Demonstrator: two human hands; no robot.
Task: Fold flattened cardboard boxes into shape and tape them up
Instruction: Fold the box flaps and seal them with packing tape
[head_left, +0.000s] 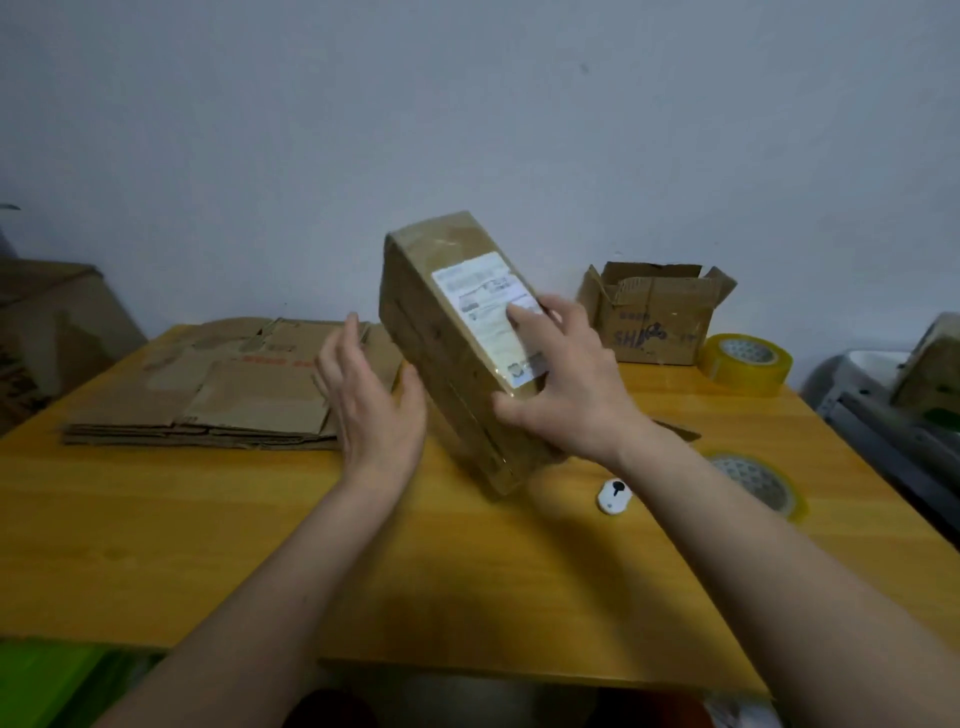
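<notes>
A closed brown cardboard box (441, 332) wrapped in clear tape, with a white shipping label on its upper face, stands tilted on one corner at the middle of the yellow wooden table (260, 545). My right hand (563, 379) grips its right side, fingers spread over the label and thumb along the lower edge. My left hand (371, 395) is beside the box's left face with straight fingers, thumb near the cardboard. A stack of flattened cardboard boxes (228, 389) lies at the table's left back.
An open box (654, 317) with raised flaps sits at the back right. Two rolls of yellowish tape lie at the right: one (745, 364) by the wall, one (753, 480) nearer. A small white cutter (614, 496) lies under my right forearm. Clutter lies beyond both side edges.
</notes>
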